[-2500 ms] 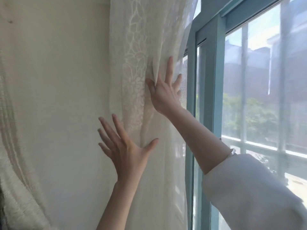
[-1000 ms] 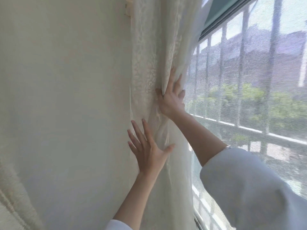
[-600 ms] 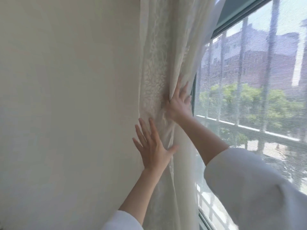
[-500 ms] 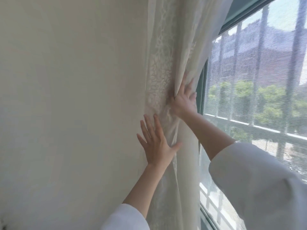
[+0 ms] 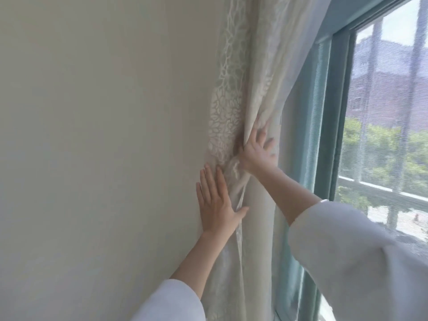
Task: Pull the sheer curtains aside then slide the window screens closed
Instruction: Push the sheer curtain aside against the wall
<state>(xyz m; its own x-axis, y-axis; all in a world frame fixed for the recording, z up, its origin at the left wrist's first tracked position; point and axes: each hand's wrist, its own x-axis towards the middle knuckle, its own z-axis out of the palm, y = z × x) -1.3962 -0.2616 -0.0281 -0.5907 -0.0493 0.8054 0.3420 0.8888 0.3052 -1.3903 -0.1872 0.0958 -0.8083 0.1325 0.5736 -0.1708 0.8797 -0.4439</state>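
The white sheer curtain (image 5: 259,72), patterned with leaves, hangs bunched in folds against the wall left of the window. My right hand (image 5: 257,150) presses flat into the gathered folds, fingers spread, with some fabric draped over the fingertips. My left hand (image 5: 215,202) lies flat just below it, palm on the curtain's left edge and the wall, thumb out to the right. The teal window frame (image 5: 333,117) stands uncovered to the right, and fine mesh of the window screen (image 5: 389,126) covers the pane.
A plain cream wall (image 5: 99,147) fills the left half of the view. Outside the window are railing bars, green trees and a brick building. My white sleeves cover both forearms at the bottom.
The curtain has been pushed left into a tight bunch against the wall. Both hands moved left with it, and the teal frame is now exposed beside it.
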